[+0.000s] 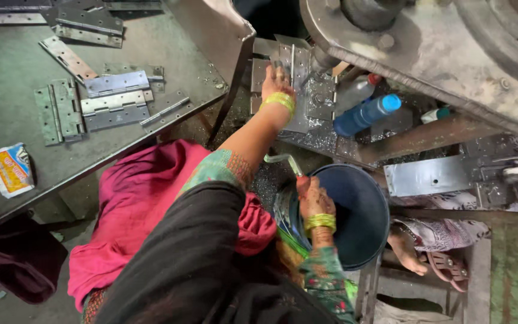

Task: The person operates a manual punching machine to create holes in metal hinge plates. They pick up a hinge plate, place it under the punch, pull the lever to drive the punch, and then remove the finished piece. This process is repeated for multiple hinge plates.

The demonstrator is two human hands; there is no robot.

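Left hand (278, 78) flat, open on hinge plate (295, 66); right hand (314, 201) grips bucket (361, 216) rim.

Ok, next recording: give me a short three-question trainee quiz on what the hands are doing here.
1. True or false: the left hand rests on a metal hinge plate under the press.
2. What does the right hand touch? A) the blue bottle B) the rim of the dark blue bucket C) the printed packet
3. Fill in: both wrists wear ____ bangles.

Key: 1 true; 2 B; 3 yellow. More hinges lie on the green table at the left.
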